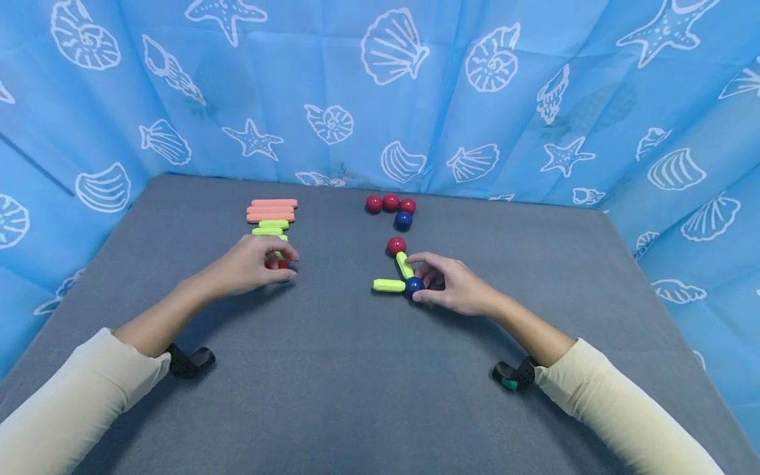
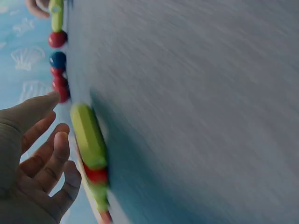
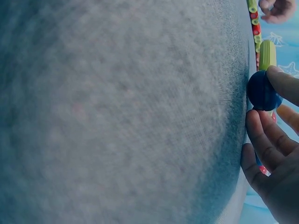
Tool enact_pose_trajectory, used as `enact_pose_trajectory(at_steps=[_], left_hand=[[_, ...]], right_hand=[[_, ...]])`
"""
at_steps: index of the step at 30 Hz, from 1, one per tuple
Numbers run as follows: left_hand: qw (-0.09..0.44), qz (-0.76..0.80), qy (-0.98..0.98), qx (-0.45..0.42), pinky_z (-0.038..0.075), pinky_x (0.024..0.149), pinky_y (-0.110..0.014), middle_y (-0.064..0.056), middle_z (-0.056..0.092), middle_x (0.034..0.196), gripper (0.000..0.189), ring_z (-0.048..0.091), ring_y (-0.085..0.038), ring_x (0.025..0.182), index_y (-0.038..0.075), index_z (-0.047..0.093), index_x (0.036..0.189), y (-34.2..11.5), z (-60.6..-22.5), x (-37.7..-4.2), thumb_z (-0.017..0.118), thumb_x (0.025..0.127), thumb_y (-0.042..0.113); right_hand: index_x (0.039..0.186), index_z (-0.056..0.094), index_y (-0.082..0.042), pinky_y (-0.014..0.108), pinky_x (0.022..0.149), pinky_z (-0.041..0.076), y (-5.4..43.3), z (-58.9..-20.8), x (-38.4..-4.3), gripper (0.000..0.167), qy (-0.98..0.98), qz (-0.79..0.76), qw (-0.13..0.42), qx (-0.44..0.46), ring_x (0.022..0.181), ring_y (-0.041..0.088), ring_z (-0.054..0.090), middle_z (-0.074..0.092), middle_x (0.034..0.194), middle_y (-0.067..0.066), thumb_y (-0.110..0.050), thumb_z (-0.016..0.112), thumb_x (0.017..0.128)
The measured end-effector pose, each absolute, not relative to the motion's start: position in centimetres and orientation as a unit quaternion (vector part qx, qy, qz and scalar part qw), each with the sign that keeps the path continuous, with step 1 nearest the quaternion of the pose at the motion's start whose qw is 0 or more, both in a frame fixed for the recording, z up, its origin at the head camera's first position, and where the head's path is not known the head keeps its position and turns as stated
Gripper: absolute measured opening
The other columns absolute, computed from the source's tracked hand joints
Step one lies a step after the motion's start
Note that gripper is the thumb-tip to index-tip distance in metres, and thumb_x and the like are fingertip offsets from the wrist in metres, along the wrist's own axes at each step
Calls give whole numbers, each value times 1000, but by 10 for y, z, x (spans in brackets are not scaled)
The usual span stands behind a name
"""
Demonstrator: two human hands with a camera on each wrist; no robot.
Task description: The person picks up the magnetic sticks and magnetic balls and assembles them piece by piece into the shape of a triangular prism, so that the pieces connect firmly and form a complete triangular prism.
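Note:
My right hand (image 1: 454,284) pinches a dark blue ball (image 3: 262,91) between thumb and fingers, low over the table. Two yellow-green sticks meet at that ball: one stick (image 1: 388,285) points left, the other (image 1: 404,265) runs away from me to a red ball (image 1: 396,246). Over the row of sticks at the left hovers my left hand (image 1: 252,264), its fingers loosely bent with nothing between them. A yellow-green stick (image 2: 88,135) and a red stick (image 2: 96,173) lie just beside it in the left wrist view. From the head, that hand partly covers the red piece (image 1: 282,264).
Several orange sticks (image 1: 270,210) lie at the far end of the left row, followed by yellow-green sticks (image 1: 268,231). Further back, red balls (image 1: 390,202) sit in a line with a blue ball (image 1: 403,220) in front. A blue shell-print curtain (image 1: 332,72) hangs behind the grey table (image 1: 332,369).

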State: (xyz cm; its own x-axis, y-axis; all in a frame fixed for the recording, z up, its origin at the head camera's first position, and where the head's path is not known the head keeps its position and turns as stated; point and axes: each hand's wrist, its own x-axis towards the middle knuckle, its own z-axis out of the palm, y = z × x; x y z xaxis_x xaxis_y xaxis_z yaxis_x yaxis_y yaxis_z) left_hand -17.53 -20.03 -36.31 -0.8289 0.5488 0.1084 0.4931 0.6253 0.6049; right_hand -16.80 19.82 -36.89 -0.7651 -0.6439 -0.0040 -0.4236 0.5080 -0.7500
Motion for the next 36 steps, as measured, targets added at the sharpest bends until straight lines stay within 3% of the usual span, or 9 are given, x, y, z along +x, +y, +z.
enact_pose_trajectory(at_steps=[9,19,28,36], left_hand=[[52,274,928,246,46,63,-28,2,63,82,25,54,-14,72,7,72,102,-236,-366,-162,84,80,11],[39,246,938,241,48,66,-31,2,63,83,24,55,-13,74,8,73,97,-239,-369,-157,85,79,20],[35,271,928,254,46,63,-29,5,64,79,19,54,-13,70,11,75,95,-221,-371,-159,84,81,20],[48,372,894,244,43,60,-28,1,63,77,16,53,-17,69,9,76,96,-175,-370,-169,81,84,19]], right_hand=[[141,49,-5,45,88,51,199,-369,-168,60,856,-390,144,-308,100,23,61,64,113,10,-13,76,89],[141,49,-4,46,88,51,199,-368,-167,59,858,-388,148,-302,100,24,62,64,113,11,-13,76,88],[140,49,-4,45,87,52,197,-368,-167,59,860,-384,148,-303,100,23,62,64,112,10,-14,76,88],[140,50,-4,45,86,52,197,-369,-167,59,861,-384,143,-301,99,23,62,64,112,10,-14,76,88]])
